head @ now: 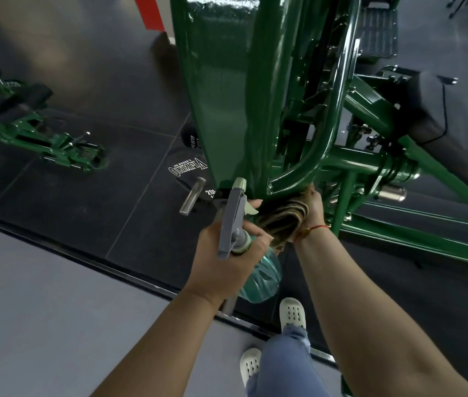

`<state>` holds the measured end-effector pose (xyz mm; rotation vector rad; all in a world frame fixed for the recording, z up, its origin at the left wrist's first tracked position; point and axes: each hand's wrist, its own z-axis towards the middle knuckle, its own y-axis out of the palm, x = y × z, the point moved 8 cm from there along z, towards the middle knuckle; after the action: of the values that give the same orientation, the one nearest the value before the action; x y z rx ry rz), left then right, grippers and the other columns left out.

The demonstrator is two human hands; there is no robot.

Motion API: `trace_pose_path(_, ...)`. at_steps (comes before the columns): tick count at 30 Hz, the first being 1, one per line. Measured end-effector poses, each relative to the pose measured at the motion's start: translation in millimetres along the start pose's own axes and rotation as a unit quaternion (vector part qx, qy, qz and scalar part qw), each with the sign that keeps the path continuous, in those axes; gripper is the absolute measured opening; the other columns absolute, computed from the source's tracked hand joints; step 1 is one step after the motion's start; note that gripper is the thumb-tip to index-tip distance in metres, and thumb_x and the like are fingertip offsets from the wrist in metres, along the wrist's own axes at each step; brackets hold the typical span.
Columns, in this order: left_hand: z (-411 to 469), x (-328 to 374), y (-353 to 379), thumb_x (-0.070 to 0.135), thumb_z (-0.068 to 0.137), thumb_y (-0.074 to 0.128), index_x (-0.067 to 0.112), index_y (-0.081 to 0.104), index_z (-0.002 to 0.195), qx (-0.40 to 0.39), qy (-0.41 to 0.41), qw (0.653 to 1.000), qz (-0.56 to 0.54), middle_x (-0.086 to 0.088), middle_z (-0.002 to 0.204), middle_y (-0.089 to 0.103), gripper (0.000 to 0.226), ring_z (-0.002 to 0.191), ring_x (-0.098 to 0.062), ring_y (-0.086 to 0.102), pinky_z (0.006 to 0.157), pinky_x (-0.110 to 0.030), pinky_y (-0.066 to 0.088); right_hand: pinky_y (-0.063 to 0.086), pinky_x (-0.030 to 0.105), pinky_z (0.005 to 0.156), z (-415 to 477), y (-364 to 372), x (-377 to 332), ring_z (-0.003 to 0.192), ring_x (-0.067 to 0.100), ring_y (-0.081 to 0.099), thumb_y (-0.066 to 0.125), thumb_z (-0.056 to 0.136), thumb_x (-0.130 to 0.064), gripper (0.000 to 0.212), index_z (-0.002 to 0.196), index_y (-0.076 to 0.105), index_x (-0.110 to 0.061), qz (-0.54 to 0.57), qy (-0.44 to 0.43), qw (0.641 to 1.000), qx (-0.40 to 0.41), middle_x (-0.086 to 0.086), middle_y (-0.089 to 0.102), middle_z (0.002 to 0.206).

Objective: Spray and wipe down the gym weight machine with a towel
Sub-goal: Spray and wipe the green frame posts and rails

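My machine frame [221,90] is glossy green painted metal; my towel [281,217] soft ribbed cloth; my spray bottle [261,277] clear smooth plastic.

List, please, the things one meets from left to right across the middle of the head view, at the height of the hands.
Chrome peg → spray bottle in the left hand → towel → right hand → green frame leg → chrome stub.

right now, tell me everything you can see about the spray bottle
The spray bottle has a grey trigger head, pale green nozzle tip and trigger, and a clear teal-tinted plastic body. The left hand grips its neck, nozzle aimed at the green machine frame, beside the towel.
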<state>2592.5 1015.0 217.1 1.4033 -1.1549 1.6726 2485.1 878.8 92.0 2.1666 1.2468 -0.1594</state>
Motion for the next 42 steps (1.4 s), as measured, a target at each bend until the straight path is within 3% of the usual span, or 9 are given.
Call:
trace_pose_path(8,-2,8,2,0.019,0.078,0.072,0.0,0.073,0.081,0.008,0.015,1.0,0.022,-0.006,0.088,0.075,0.019,0.091,-0.006,0.071,0.087,-0.01,0.047,0.059,0.04,0.077,-17,-16,23,0.113,0.034,0.066,0.049,0.097,-0.047,0.057,0.131,0.061,-0.003,-0.058,0.035,0.998,0.0,0.018,0.067,0.127)
trace_pose_path(13,-2,8,3,0.0,0.082,0.073,0.007,0.072,0.092,0.003,0.0,1.0,-0.006,-0.008,0.076,0.074,0.013,0.083,-0.012,0.073,0.084,-0.019,0.053,0.056,0.034,0.074,-36,-29,12,0.081,0.023,0.064,0.048,0.101,-0.025,0.033,0.12,0.065,-0.003,-0.085,-0.003,0.996,-0.038,0.01,0.068,0.092)
trace_pose_path(15,-2,9,3,0.007,0.078,0.072,0.007,0.072,0.085,0.006,0.009,1.0,0.001,-0.009,0.079,0.074,0.008,0.084,-0.013,0.073,0.084,-0.018,0.053,0.056,0.039,0.082,-40,-36,-5,0.077,0.018,0.064,0.042,0.103,-0.009,0.024,0.104,0.066,-0.004,-0.087,-0.063,0.992,-0.067,0.006,0.068,0.088)
trace_pose_path(17,-2,9,4,0.008,0.078,0.072,0.0,0.072,0.079,0.005,0.017,1.0,0.025,-0.008,0.078,0.074,0.008,0.085,-0.008,0.072,0.082,-0.016,0.053,0.054,0.033,0.071,-49,-47,-25,0.066,0.017,0.061,0.039,0.103,-0.002,0.03,0.085,0.063,-0.007,-0.065,-0.108,0.989,-0.077,0.003,0.063,0.073)
trace_pose_path(20,-2,8,5,-0.005,0.083,0.073,-0.005,0.069,0.081,0.006,0.027,0.997,0.071,-0.011,0.076,0.073,0.005,0.081,-0.01,0.073,0.076,-0.018,0.055,0.05,0.023,0.056,-71,-67,-68,0.059,0.016,0.055,0.038,0.104,-0.008,0.031,0.077,0.055,-0.01,-0.047,-0.183,0.98,-0.058,0.003,0.056,0.068)
trace_pose_path(25,-3,5,22,0.004,0.084,0.074,-0.005,0.064,0.078,-0.042,0.03,0.983,0.175,-0.019,0.067,0.064,0.015,0.064,-0.036,0.063,0.065,-0.05,0.055,0.051,0.027,0.054,-94,-102,-99,0.052,0.017,0.059,0.045,0.104,-0.032,0.029,0.087,0.058,-0.011,-0.106,-0.154,0.982,-0.035,0.004,0.059,0.063)
trace_pose_path(30,-14,5,65,0.004,0.083,0.072,-0.003,0.064,0.093,-0.114,0.005,0.978,0.172,-0.019,0.071,0.064,0.015,0.066,-0.036,0.06,0.067,-0.049,0.053,0.056,0.036,0.067,-106,-138,-114,0.067,0.027,0.066,0.059,0.096,-0.047,0.043,0.109,0.063,-0.006,-0.163,-0.142,0.976,0.025,0.012,0.07,0.077)
trace_pose_path(34,-10,-6,103,0.005,0.084,0.068,0.023,0.064,0.085,-0.17,-0.053,0.972,0.153,-0.016,0.072,0.065,0.018,0.058,-0.022,0.052,0.059,-0.041,0.049,0.058,0.039,0.068,-100,-165,-129,0.07,0.03,0.07,0.062,0.093,-0.052,0.048,0.11,0.062,-0.007,-0.173,-0.14,0.973,0.057,0.015,0.073,0.085)
trace_pose_path(42,28,-44,164,0.019,0.085,0.075,0.025,0.062,0.105,-0.215,-0.163,0.951,0.152,-0.004,0.104,0.068,0.024,0.095,-0.024,0.065,0.089,-0.041,0.053,0.058,0.046,0.079,-48,-190,-156,0.08,0.034,0.071,0.063,0.091,-0.057,0.055,0.112,0.063,-0.006,-0.199,-0.097,0.971,0.085,0.019,0.074,0.094)
